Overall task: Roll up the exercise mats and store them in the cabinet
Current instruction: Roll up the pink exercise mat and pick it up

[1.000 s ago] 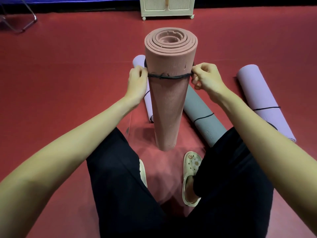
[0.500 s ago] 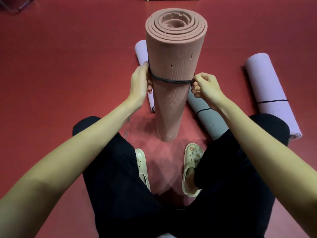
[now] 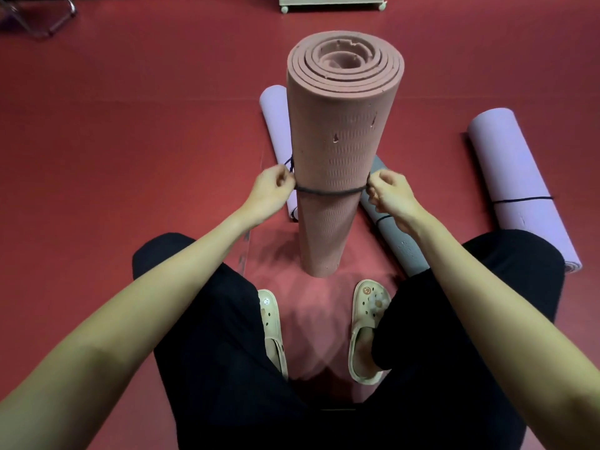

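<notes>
— While you crouch on the red floor [image 3: 130, 157], where is the mat you are working on?

— Your pink mat [image 3: 337, 164] stands upright on its end just in front of your two pale clogs [image 3: 368, 329], rolled tight, with the spiral of its layers facing up at you. It rests on the floor between your knees.

— And your hands?

— Your left hand [image 3: 268, 190] is curled at the roll's left side, its fingers pinching a dark cord [image 3: 329, 190]. Your right hand [image 3: 388, 193] is curled the same way at the right side, pinching the other part of that cord. The cord runs across the front of the roll about halfway down its height, pulled snug against it.

— What else lies around you?

— A lilac mat [image 3: 276, 125] lies on the floor behind the roll, mostly hidden by it. A grey mat [image 3: 399, 241] lies beside your right forearm, banded with a dark cord. Another lilac mat [image 3: 516, 183] lies farther right, well apart, also banded. The cabinet [image 3: 331, 0] shows only its bottom edge and small wheels at the top of the view, far from the mats.
</notes>
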Available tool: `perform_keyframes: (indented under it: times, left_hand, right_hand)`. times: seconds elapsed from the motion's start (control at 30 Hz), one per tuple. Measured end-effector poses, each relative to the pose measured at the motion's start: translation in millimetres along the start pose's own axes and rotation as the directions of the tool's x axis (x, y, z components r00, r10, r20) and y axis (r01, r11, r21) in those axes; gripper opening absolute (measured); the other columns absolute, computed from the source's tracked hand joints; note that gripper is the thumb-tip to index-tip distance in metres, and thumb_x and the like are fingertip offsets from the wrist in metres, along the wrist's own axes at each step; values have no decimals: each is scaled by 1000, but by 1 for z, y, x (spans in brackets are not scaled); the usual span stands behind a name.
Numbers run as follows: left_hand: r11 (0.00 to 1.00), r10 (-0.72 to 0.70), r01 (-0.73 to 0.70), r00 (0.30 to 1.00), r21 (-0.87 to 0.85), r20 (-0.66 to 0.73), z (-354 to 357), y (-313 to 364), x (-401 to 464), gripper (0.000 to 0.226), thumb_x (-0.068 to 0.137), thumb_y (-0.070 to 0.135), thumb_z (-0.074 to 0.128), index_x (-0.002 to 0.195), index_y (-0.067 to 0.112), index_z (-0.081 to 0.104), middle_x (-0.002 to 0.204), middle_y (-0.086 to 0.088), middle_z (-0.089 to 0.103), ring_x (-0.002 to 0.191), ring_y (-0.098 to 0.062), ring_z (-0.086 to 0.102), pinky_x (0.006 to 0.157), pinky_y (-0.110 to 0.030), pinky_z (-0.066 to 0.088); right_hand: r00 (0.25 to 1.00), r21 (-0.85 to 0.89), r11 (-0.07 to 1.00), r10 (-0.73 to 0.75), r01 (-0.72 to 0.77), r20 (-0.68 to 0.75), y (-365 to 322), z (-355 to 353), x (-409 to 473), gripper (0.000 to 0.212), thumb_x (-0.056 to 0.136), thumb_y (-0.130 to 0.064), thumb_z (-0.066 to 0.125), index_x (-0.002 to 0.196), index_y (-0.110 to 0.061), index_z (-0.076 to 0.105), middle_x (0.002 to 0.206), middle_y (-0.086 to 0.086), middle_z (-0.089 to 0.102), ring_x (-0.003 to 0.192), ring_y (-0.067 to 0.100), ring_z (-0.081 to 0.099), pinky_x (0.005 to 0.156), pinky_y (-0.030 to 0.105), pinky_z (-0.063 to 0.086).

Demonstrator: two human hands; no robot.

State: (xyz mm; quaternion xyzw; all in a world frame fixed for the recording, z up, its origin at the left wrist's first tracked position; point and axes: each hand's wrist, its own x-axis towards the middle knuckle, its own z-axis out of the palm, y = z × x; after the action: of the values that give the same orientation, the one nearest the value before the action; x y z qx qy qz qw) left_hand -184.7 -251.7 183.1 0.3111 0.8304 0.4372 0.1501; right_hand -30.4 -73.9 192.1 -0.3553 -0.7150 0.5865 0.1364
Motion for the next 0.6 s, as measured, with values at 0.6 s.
perform_keyframes:
  times: [0.6]
  left_hand:
    - [941,-306,311,950,-133,57,-9,-10,15,28,100,15,39,77,14,55,70,-2,52,56,-14,46,43,-20,36]
  right_hand:
    - [986,80,984,165,-162,-36,23,-8,2,16,96,-17,49,81,-19,51,76,3,52,57,11,45,47,20,34]
